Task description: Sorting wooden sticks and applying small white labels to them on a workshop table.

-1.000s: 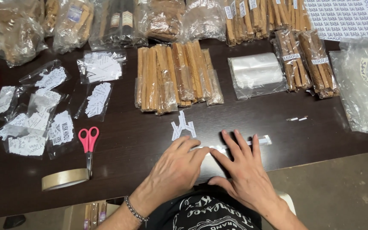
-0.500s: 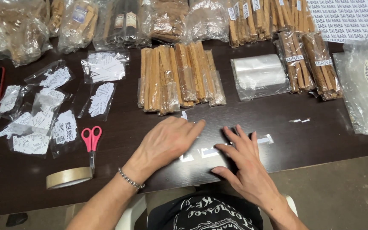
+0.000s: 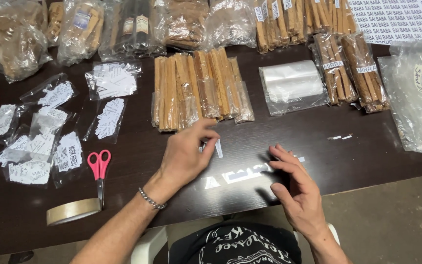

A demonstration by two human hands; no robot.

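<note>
Small white paper label strip (image 3: 219,148) sits pinched at the fingertips of the left hand (image 3: 187,155), just above the dark wooden surface (image 3: 137,161), below the clear-bagged bundles of tan wooden sticks (image 3: 196,90). Narrow, rectangular, hanging nearly upright; print too small to tell. Fingertip pinch probably suits something this thin. Right hand (image 3: 296,188) is open, empty, fingers spread edge-on beside clear film pieces (image 3: 242,175) lying flat. Pink-handled scissors (image 3: 99,168) and tape roll (image 3: 73,211) lie well left.

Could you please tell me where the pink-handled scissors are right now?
The scissors lie on the dark table, left of the left hand, just above the tape roll.
</note>
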